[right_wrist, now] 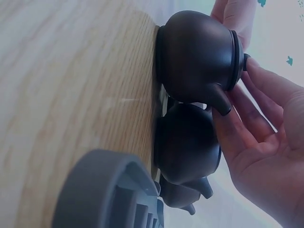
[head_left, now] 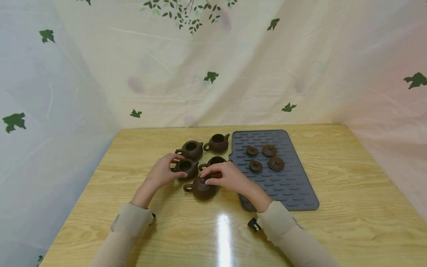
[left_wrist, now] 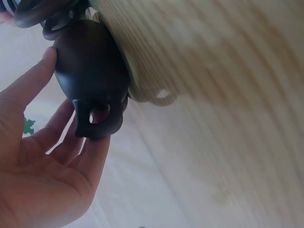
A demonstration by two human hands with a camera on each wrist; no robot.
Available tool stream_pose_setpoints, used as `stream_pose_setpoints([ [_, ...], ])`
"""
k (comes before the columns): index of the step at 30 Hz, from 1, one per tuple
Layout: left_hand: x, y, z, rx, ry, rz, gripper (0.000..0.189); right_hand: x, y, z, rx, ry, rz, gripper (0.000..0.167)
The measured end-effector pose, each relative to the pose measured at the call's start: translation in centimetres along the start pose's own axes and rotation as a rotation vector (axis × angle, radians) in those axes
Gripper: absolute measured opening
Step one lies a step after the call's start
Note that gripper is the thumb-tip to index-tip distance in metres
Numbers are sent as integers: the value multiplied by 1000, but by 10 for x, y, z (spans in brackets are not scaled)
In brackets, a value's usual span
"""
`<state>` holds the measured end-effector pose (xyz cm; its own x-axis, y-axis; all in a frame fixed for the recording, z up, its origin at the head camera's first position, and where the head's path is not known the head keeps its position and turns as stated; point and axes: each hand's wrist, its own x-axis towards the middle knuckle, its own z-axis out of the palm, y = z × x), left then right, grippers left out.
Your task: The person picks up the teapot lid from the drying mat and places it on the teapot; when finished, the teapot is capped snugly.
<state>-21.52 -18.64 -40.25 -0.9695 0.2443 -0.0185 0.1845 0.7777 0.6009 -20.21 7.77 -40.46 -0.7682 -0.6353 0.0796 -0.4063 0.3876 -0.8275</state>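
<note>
On the mat point(head_left: 283, 194), four lids point(head_left: 276, 163) show only in head view; right fingers point(right_wrist: 273, 80) pinch a lidded teapot's point(right_wrist: 197, 52) knob point(right_wrist: 246, 62), left fingers point(left_wrist: 99, 154) clasp an uncovered pot point(left_wrist: 92, 64).

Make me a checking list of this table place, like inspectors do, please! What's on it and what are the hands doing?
Surface: wooden table, with a bright streak of glare.
Job's things: one lidded teapot in front; four open pots behind it; four loose lids lying on a grey mat.
Clutter: nothing seen.
Left hand: holds the nearer left open pot between thumb and fingers.
Right hand: thumb and fingers at the lidded teapot's knob.
Cables: nothing seen.
Surroundings: pale cloth with green printed shapes, behind and at both sides.
</note>
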Motion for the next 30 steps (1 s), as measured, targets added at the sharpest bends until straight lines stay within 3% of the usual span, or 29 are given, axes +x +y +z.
stream_pose_setpoints([
  [30,-3,-3,1,-40,21,-1,55,-20,12,-37,24,118,52,26],
])
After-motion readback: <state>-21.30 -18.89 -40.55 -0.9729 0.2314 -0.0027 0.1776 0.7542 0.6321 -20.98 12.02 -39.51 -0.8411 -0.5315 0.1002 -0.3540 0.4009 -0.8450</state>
